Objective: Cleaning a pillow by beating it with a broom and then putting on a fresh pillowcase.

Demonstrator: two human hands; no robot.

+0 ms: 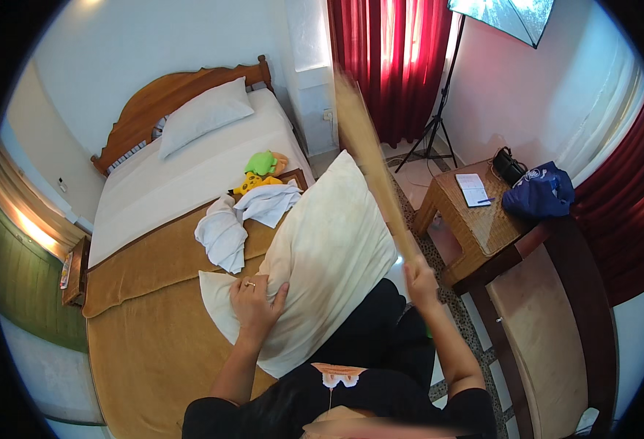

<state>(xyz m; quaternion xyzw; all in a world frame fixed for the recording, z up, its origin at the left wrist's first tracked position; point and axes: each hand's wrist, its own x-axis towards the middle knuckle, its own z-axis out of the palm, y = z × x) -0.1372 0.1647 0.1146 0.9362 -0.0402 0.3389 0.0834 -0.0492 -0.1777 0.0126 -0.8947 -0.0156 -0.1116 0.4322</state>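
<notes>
A large off-white pillow [327, 241] with brownish stains stands tilted on the edge of the bed, against my dark-clothed legs. My left hand [256, 307], a ring on one finger, grips the pillow near its lower left corner, thumb apart from the fingers. In my right hand [422, 280] is the narrow end of a long tan stick broom [374, 159]. Motion blurs the broom, which points up and away just right of the pillow, its far end wider. Whether it touches the pillow's edge I cannot tell.
A brown blanket [152, 351] covers the bed's near half, with folded white towels [222, 233] and plush toys [256, 184] on it. Another pillow [207, 118] leans by the wooden headboard [152, 99]. To the right are a woven table [467, 230], a wooden bench [541, 329] and a light stand [437, 120].
</notes>
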